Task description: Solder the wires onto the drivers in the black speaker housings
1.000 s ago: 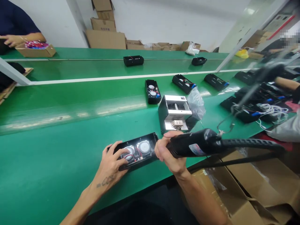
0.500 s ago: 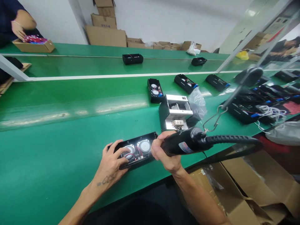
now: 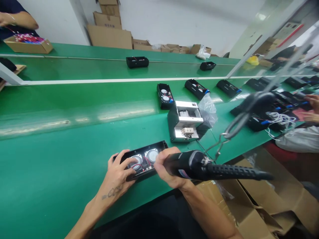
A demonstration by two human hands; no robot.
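My left hand (image 3: 122, 169) grips the left end of a black speaker housing (image 3: 142, 176) lying on the green bench. Its fingers reach over the rim onto one of two round speaker drivers (image 3: 151, 155) inside, where red wires run between them. My right hand (image 3: 169, 167) is wrapped round a black electric screwdriver (image 3: 185, 162), which hangs from a wire hook and trails a thick cable. The screwdriver lies nearly level over the housing's right end; its tip is hidden behind my hand. Just beyond stands a silver and black screw feeder (image 3: 185, 122).
Several more black housings (image 3: 164, 96) stand on the conveyor and to the right, near white cables (image 3: 282, 120). Open cardboard boxes (image 3: 271, 202) sit below the bench edge at right. A person's arm (image 3: 18, 20) is at far left by a carton (image 3: 41, 46); another person's hands (image 3: 312, 109) show at right.
My right hand and the screwdriver have shifted left and slightly down, over the housing's right part. My left hand keeps its hold. Another person's hands have come into view at right.
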